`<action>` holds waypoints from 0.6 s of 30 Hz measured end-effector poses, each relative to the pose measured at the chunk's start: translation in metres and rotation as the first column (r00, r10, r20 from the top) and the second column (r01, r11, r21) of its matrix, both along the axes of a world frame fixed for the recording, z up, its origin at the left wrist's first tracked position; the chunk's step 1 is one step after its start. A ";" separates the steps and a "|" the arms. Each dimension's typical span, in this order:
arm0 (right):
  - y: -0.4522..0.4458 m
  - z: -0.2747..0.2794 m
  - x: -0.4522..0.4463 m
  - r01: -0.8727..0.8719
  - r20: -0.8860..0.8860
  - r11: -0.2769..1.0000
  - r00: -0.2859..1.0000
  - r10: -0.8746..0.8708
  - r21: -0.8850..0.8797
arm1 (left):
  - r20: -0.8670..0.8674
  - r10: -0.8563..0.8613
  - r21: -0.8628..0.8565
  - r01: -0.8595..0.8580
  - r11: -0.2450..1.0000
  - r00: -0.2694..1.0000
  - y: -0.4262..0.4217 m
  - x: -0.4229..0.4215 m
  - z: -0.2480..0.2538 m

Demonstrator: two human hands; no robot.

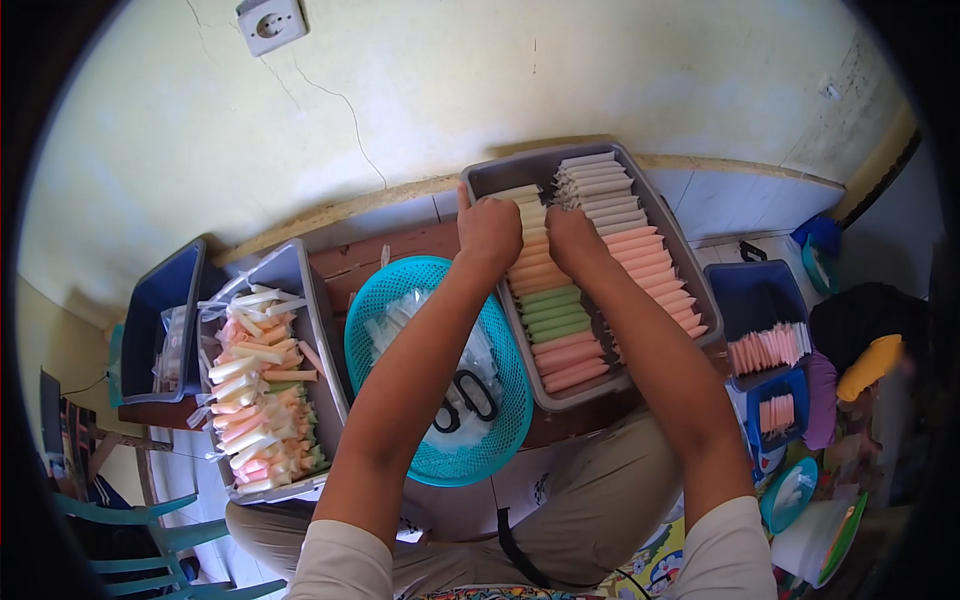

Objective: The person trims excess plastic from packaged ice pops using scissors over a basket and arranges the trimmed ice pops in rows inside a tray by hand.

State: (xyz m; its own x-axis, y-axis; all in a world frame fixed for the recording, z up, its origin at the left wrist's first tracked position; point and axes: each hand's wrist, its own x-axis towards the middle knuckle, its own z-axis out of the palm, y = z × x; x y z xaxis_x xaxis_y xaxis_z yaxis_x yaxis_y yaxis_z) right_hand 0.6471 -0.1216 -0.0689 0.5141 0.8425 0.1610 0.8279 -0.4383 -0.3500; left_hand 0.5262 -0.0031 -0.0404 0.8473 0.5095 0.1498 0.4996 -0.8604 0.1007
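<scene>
My left hand (492,232) and right hand (573,240), curled over packets (640,258) in the tray (657,212), grip too hidden to tell; basket (405,274), seven o'clock.

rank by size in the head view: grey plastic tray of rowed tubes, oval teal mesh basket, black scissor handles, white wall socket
Grey plastic tray of rowed tubes
Oval teal mesh basket
Black scissor handles and white wall socket: too alike to rank

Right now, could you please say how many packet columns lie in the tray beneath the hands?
2: left column and right column, side by side in the tray; more may be hidden underneath.
</scene>
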 end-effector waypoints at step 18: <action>0.001 -0.018 0.000 0.003 0.055 0.993 0.998 -0.009 0.114 | -0.138 0.016 0.122 0.001 0.993 0.990 -0.004 0.000 0.000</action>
State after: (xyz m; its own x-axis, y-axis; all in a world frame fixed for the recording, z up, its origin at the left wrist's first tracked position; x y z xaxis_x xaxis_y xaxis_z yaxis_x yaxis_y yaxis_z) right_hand 0.6475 -0.1206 -0.0868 0.5069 0.8139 0.2840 0.8447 -0.4033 -0.3518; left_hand 0.5264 -0.0075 -0.0400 0.8603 0.5014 0.0922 0.5081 -0.8580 -0.0748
